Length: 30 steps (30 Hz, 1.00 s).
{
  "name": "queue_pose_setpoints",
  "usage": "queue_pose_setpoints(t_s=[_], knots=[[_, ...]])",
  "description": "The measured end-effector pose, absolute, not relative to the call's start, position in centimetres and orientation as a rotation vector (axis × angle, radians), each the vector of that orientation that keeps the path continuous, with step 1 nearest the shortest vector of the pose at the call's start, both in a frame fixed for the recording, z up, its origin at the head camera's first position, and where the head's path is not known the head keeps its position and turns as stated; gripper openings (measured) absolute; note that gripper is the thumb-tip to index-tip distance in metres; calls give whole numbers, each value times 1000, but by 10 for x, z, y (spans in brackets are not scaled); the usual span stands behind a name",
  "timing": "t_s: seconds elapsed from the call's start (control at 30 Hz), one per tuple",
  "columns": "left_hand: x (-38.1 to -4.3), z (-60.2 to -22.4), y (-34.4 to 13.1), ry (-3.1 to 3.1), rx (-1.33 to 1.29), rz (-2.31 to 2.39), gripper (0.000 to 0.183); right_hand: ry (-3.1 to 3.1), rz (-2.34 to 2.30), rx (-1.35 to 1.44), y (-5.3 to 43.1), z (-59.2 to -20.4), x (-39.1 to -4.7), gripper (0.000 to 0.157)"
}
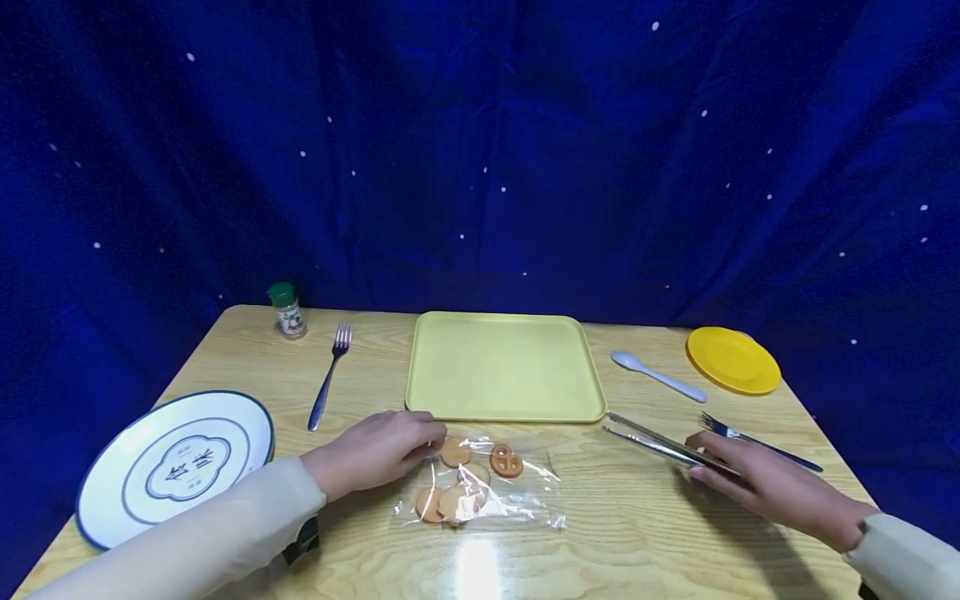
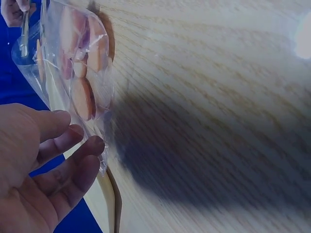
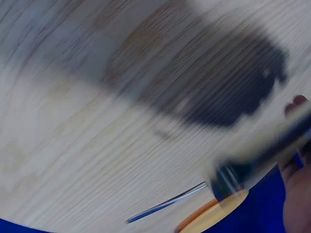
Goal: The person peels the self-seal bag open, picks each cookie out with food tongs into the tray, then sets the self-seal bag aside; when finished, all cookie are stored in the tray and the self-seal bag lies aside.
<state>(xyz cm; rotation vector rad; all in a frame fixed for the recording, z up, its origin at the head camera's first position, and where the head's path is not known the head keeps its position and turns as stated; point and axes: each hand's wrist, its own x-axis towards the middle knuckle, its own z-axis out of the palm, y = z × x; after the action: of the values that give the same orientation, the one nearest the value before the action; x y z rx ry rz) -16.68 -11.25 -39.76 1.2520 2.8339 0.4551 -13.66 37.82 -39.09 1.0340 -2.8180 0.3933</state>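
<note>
A clear plastic bag lies on the table, holding several round cookies and a pretzel-shaped cookie. My left hand is at the bag's upper left corner. In the left wrist view its fingers are loosely bent beside the bag's edge, with a gap between thumb and fingertips. On the right, my right hand grips metal tongs by their rear part, tips pointing toward the tray's near right corner. The right wrist view shows the tongs blurred, with the hand partly cut off.
A pale yellow tray lies behind the bag. Leftward are a white plate, a fork and a green-capped shaker. Rightward lie a white spoon, a second fork and a yellow plate. A blue curtain hangs behind.
</note>
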Motion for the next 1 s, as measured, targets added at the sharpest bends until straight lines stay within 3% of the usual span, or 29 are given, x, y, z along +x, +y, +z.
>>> queue_pose_setpoints(t_s=[0.2,0.77,1.0], knots=[[-166,-399,-115,2820,1246,465,17,-2612,328,1237,348,-389,-139,33],[-166,-401,-117,2838,1246,438,17,-2746,262,1232,292,-400,-146,20],[-167,-402,-116,2833,1251,436,17,-2826,241,1208,277,-402,-151,24]])
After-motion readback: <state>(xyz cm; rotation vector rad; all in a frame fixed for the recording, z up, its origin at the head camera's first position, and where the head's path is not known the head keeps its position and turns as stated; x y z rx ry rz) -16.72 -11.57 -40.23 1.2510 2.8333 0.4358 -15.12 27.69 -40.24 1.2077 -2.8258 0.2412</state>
